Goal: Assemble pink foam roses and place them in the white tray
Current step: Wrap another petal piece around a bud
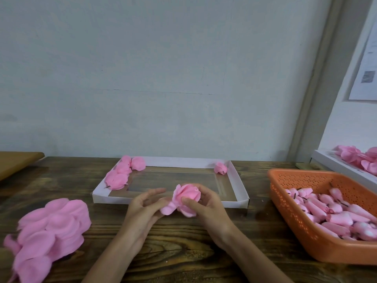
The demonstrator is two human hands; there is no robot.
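A pink foam rose (186,196) is held between both hands just in front of the white tray (169,201). My right hand (206,207) grips the bloom from the right, thumb across its front. My left hand (142,207) pinches its loose outer petals at the lower left. In the tray, several finished roses (122,173) lie at the far left corner and one rose (220,168) sits in the far right corner. A heap of loose pink petals (47,231) lies on the table at the left.
An orange perforated basket (295,217) of pink rose buds with dark stems stands at the right. Behind it, a white box (330,162) holds more pink petals. A tan board (16,160) sits at the far left. The wall runs directly behind the wooden table.
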